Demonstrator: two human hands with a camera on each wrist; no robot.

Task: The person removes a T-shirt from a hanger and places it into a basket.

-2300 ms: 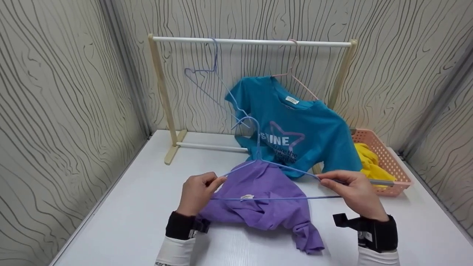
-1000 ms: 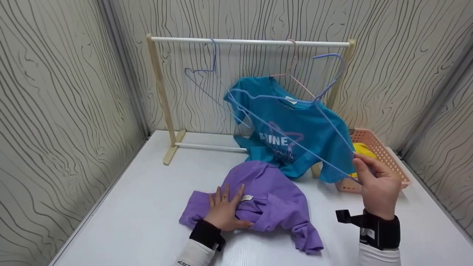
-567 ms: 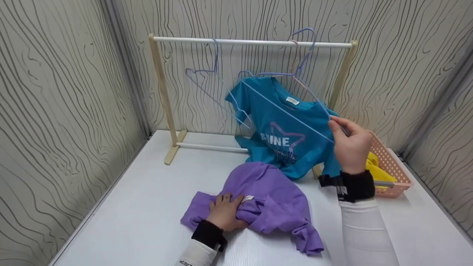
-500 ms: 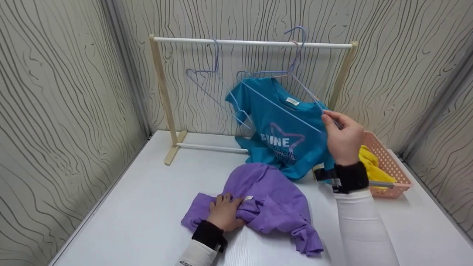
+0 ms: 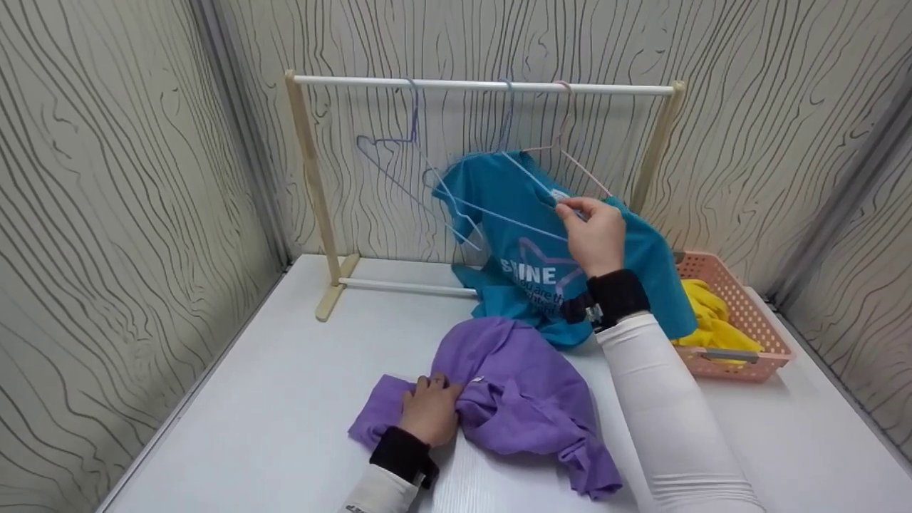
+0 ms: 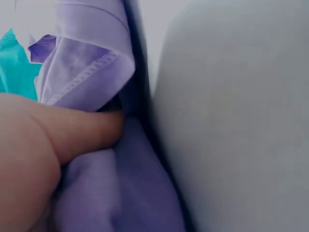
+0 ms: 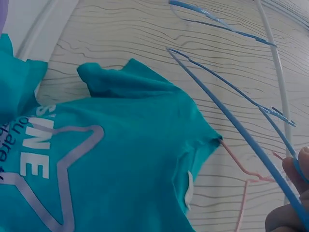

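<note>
My right hand (image 5: 598, 235) pinches one sloping arm of a blue wire clothes hanger (image 5: 509, 117), in front of a teal T-shirt (image 5: 491, 214). The hook of this hanger is at the white rail, apparently over it. In the right wrist view the bare hanger (image 7: 231, 118) slants up from my fingers, with no garment on it. My left hand (image 5: 431, 412) grips a bunched purple T-shirt (image 5: 513, 356) lying on the table. The left wrist view shows my thumb (image 6: 91, 130) tucked into folds of the purple cloth; my other fingers are hidden there.
A wooden clothes rack with a white rail (image 5: 456, 85) stands at the back. Another blue hanger (image 5: 385, 140) hangs bare at its left. The teal T-shirt hangs from a pink hanger (image 5: 584, 171). A pink basket (image 5: 759, 320) holding yellow cloth (image 5: 705, 313) stands at the right.
My right hand has carried the blue hanger up from the purple T-shirt and then leftward to the rail. My left hand let go of the hanger, spread on the shirt, then closed on its cloth.
</note>
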